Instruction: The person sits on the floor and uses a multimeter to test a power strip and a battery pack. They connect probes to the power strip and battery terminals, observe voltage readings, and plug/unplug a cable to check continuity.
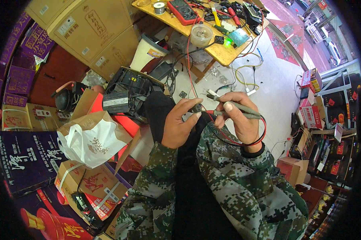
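My left hand (179, 123) is closed, thumb and fingers pinching a small dark part (196, 108) whose exact kind I cannot make out. Close beside it, my right hand (241, 118) grips two grey test probes (248, 111), pen-fashion, with their tips toward the left hand. Whether a tip touches the dark part is too small to tell. Red and black test leads (264, 130) loop around the right wrist. A red multimeter (182, 11) lies on the wooden table at the top, with a red lead (188, 60) hanging down from it.
The table (168, 18) also bears a solder spool (159, 8), a clear tub (201, 35), tools and a lit circuit board (238, 37). A bin (146, 54), black plastic housings (128, 94) and a white bag (88, 142) crowd the left. Shelves (336, 132) stand right.
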Tool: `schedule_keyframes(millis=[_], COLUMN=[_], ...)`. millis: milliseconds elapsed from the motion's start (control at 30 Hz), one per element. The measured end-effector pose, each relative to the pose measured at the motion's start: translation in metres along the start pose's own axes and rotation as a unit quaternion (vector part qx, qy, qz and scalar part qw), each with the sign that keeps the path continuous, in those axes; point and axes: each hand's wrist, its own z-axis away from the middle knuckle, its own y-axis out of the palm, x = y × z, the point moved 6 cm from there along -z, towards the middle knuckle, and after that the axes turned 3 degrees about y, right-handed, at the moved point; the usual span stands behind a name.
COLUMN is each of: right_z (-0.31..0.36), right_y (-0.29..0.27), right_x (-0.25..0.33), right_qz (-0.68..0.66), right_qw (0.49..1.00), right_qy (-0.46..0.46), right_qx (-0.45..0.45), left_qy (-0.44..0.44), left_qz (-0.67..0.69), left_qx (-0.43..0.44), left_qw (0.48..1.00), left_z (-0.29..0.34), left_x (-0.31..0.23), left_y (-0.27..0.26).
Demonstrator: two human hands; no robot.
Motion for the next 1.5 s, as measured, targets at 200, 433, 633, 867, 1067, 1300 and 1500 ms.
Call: schedule_keyframes(millis=[200,433,633,867,1067,1300,1500], right_z=[-0.001,-0.007,-0.015,-0.015,-0.007,0.003,0.008], right_y=[0.003,0.004,0.001,0.004,-0.001,-0.002,0.000], right_x=[0.001,0.001,-0.012,-0.006,0.009,0.028,0.035], right_qz=[0.051,0.080,0.021,0.061,0.129,0.249,0.267], right_qw=[0.998,0.994,0.994,0.993,0.986,0.955,0.954], right_qy=[0.026,0.070,0.092,0.040,-0.010,-0.156,-0.132], right_qx=[0.021,0.032,0.049,0.089,0.104,0.043,0.018], left_qy=[0.002,0.051,0.011,0.005,0.029,0.050,0.042], left_qz=[-0.054,-0.135,-0.068,-0.054,-0.051,-0.040,-0.001], left_qx=[0.035,0.072,0.077,0.053,0.039,0.000,0.001], left_qw=[0.998,0.987,0.995,0.997,0.998,0.998,0.999], left_z=[-0.001,-0.002,-0.002,-0.001,0.001,0.000,0.001], left_x=[-0.004,-0.005,0.000,-0.002,-0.003,-0.007,-0.011], left_y=[0.001,0.008,0.010,0.007,-0.001,-0.005,-0.003])
